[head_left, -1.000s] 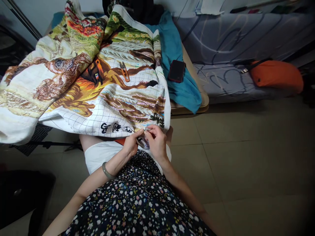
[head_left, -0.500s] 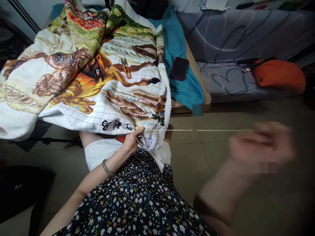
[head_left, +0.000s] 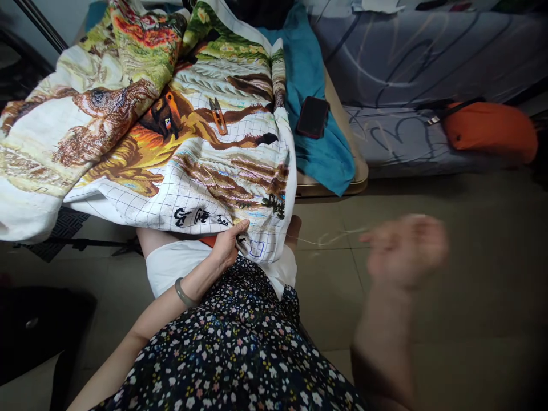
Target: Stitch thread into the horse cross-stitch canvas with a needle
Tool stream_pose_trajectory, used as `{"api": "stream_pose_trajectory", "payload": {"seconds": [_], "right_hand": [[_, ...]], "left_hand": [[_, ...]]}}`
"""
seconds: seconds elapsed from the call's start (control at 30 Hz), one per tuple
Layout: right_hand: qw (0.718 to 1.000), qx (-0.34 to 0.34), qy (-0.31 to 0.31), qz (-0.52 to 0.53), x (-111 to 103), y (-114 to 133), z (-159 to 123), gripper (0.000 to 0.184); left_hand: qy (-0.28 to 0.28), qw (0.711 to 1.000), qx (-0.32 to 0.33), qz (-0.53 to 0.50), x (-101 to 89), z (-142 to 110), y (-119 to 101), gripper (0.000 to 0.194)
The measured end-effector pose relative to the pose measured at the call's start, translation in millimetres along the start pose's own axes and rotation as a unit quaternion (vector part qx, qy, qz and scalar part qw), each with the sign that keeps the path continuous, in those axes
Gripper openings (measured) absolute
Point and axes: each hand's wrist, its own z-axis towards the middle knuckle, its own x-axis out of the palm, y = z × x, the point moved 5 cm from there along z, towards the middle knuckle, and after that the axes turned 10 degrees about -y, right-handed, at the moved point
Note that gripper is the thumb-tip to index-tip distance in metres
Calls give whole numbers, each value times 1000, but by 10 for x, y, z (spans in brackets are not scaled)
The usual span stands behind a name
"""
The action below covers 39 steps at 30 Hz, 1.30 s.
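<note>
A large cross-stitch cloth (head_left: 180,142) with horses and landscape drapes from a table over my lap. My left hand (head_left: 225,246) pinches the cloth's lower edge, thumb on top near a blue-outlined square. My right hand (head_left: 405,248) is blurred out to the right above the floor, fingers closed on a pale thread (head_left: 329,238) that runs slack back to the cloth's edge. Any needle is too blurred to see. A jade bangle (head_left: 184,295) circles my left wrist.
Orange-handled thread snips (head_left: 218,116) lie on the cloth. A dark phone (head_left: 313,117) rests on a teal cloth (head_left: 314,142) at the table's right edge. A grey patterned bed with an orange bag (head_left: 490,131) lies beyond. Tiled floor (head_left: 449,297) spreads to the right.
My right hand left the cloth's edge, swung far right pulling the thread taut, and now has come partway back left with the thread slack. My left hand stays on the edge.
</note>
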Motion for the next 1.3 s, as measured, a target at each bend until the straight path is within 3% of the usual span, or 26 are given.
{"api": "stream_pose_trajectory", "payload": {"seconds": [0.07, 0.1, 0.13, 0.2, 0.3, 0.73, 1.03, 1.1, 1.3], "right_hand": [[980, 111, 165, 10, 485, -134, -477, 20], [958, 130, 255, -10, 703, -162, -730, 18], [942, 120, 313, -33, 868, -167, -937, 18], [927, 77, 359, -75, 1063, -170, -1186, 22], [930, 38, 352, -99, 1151, -191, -1249, 25], [925, 30, 361, -115, 1213, -171, -1186, 27], [905, -100, 326, -256, 1303, -37, -1264, 23], [915, -71, 314, -243, 1307, -53, -1304, 20], [944, 144, 287, -81, 1265, -276, -1424, 11]], "left_hand": [[1, 1000, -9, 9, 2, -10, 0, 31], [0, 1000, -11, 11, 3, -14, -2, 31], [-2, 1000, -12, 12, 5, -19, -5, 31], [-1, 1000, -11, 11, 14, -27, -9, 30], [6, 1000, -17, 6, 27, -33, -5, 30], [11, 1000, -17, 10, 22, -18, -2, 28], [-3, 1000, 13, 2, 13, -16, 1, 25], [-6, 1000, 15, 8, 4, -15, 2, 25], [-16, 998, -21, 56, -8, 13, 11, 27]]}}
